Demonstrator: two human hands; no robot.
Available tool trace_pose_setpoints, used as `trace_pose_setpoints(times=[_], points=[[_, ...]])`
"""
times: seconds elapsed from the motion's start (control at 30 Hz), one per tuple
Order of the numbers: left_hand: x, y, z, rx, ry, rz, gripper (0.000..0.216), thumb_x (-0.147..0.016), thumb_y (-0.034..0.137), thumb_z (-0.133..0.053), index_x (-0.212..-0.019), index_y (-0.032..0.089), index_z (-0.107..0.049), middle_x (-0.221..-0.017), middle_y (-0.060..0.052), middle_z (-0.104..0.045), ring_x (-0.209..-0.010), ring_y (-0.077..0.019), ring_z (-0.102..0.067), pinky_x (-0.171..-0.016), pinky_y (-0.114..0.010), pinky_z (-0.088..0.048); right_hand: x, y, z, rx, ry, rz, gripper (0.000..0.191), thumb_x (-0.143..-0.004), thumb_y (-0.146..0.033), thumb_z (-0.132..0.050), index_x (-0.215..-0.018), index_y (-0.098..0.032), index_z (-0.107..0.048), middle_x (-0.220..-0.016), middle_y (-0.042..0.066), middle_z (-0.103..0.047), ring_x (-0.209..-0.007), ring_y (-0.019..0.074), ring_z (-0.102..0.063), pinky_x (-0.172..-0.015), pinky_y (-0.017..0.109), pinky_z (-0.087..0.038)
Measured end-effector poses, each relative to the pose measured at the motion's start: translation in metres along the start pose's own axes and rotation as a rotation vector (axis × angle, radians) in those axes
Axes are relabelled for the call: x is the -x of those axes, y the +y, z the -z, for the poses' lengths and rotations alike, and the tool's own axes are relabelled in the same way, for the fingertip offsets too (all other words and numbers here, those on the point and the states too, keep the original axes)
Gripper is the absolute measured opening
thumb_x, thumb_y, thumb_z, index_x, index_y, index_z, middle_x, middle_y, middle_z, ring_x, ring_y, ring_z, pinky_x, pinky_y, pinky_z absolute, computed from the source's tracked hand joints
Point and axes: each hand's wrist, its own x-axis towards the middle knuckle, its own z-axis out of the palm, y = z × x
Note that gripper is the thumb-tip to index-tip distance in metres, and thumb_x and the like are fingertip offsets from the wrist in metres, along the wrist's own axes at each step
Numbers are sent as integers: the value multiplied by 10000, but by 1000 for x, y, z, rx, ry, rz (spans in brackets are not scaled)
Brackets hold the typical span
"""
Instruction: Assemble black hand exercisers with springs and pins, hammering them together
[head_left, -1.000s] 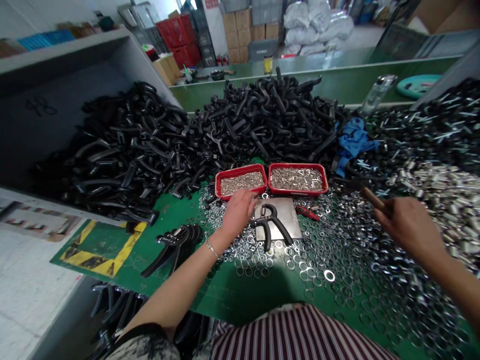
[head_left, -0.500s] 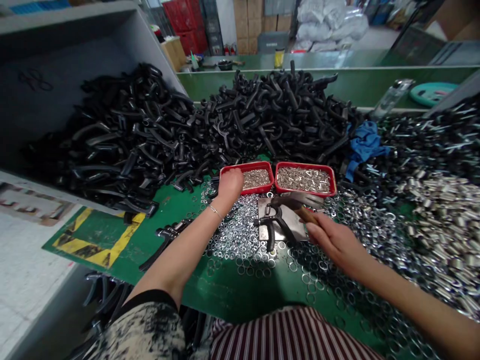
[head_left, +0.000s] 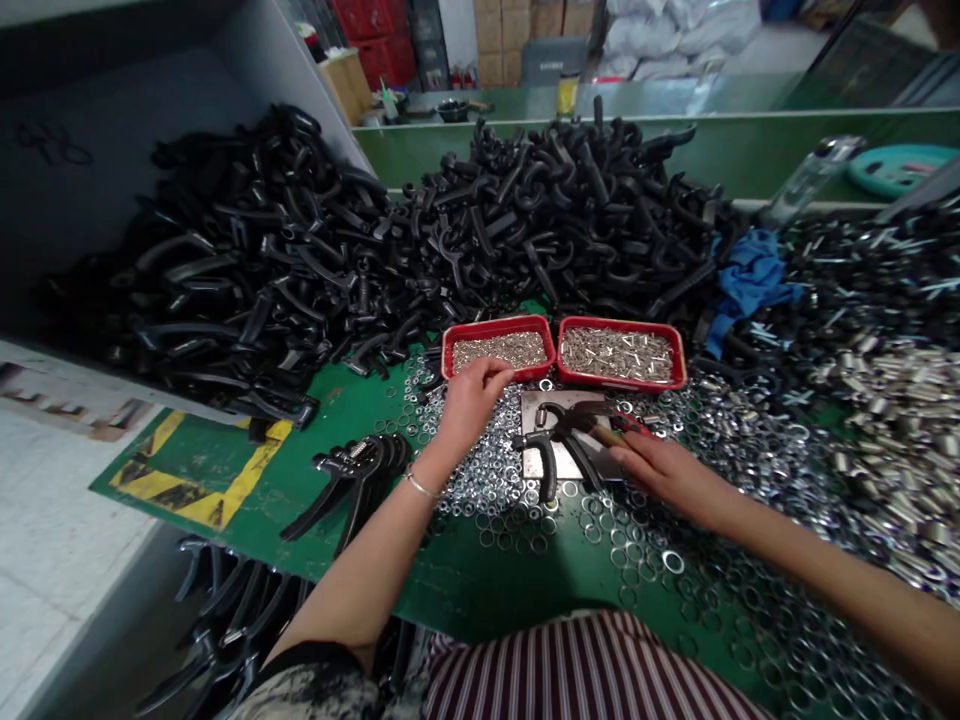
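Observation:
My left hand (head_left: 472, 400) is at the near edge of the left red tray (head_left: 448, 360), thumb and fingers pinched; anything between them is too small to make out. The tray holds many tiny metal pins. My right hand (head_left: 667, 475) grips a hammer by its wooden handle (head_left: 609, 436), the dark head low over a steel plate (head_left: 534, 465). On that plate lies a black plastic handle assembly (head_left: 547, 465) with a curved grip and a hooked part, partly covered by the hammer. Loose nuts and rings (head_left: 487, 480) surround the plate.
Behind are the right red tray (head_left: 681, 365) of longer pins and a large heap of black plastic parts (head_left: 510, 220). Finished-looking black assemblies (head_left: 356, 470) lie by my left forearm. A blue cloth (head_left: 754, 275) and piles of metal sleeves (head_left: 900, 430) are on the right.
My left hand has come out of the left red tray toward me and slightly right, fingers pinched. My right hand keeps the hammer over the plate; the hammer has turned a little.

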Motion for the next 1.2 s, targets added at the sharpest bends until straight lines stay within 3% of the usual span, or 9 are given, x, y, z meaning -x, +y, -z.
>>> trace_pose_setpoints(times=[0.17,0.3,0.47,0.67,0.73,0.87,1.03,1.2], points=[[9,-5,-8,362,-247,209,108,-903,178,-619,-1000,156,-659,-914,-71,-751,-796,-154,-731,-796,-330,-585,21,4,-10,-391,64,-201,420,-974,-620,-421,-812,-239,-496,-619,-29,-567,-428,117,-457,-402,261,-346],[13,-12,-21,338,-326,223,88,-884,179,-632,-961,142,-652,-877,-73,-740,-733,-152,-715,-751,-335,-586,36,11,-25,-630,63,-297,419,-942,-649,-474,-849,-240,-469,-606,-64,-532,-343,83,-360,-313,226,-238],[9,-11,-24,120,-299,41,158,-880,171,-622,-1012,186,-708,-969,-65,-750,-844,-163,-705,-820,-349,-575,47,19,-29,-632,93,-282,413,-940,-631,-498,-869,-224,-506,-642,-46,-578,-371,74,-391,-328,211,-265],[13,-13,-8,255,-334,318,126,-862,151,-632,-972,137,-691,-883,-70,-758,-788,-173,-741,-804,-352,-598,55,14,-27,-584,113,-282,424,-933,-639,-494,-917,-219,-548,-672,-16,-608,-400,85,-415,-350,221,-289],[15,-15,-5,227,-332,348,104,-859,144,-632,-948,136,-684,-871,-67,-756,-779,-177,-747,-780,-339,-600,54,14,-28,-572,120,-270,422,-926,-637,-505,-892,-219,-561,-663,-10,-613,-417,94,-431,-364,227,-298],[15,-15,-14,12,-347,186,70,-867,137,-623,-883,153,-689,-811,-43,-739,-730,-178,-729,-717,-307,-569,49,15,-31,-580,126,-245,429,-916,-641,-517,-835,-222,-562,-645,-16,-610,-457,110,-468,-410,235,-347],[6,-10,-41,-262,-289,-107,133,-915,154,-591,-923,151,-724,-935,-79,-727,-913,-218,-678,-871,-358,-521,44,8,-31,-579,91,-252,442,-947,-644,-469,-818,-225,-527,-592,-41,-541,-379,87,-380,-358,231,-282],[6,-12,-53,-284,-240,-113,131,-931,190,-604,-931,159,-731,-942,-75,-716,-906,-210,-667,-889,-349,-510,42,5,-30,-551,118,-197,422,-955,-622,-475,-833,-223,-535,-662,-5,-601,-458,104,-465,-403,227,-338]])
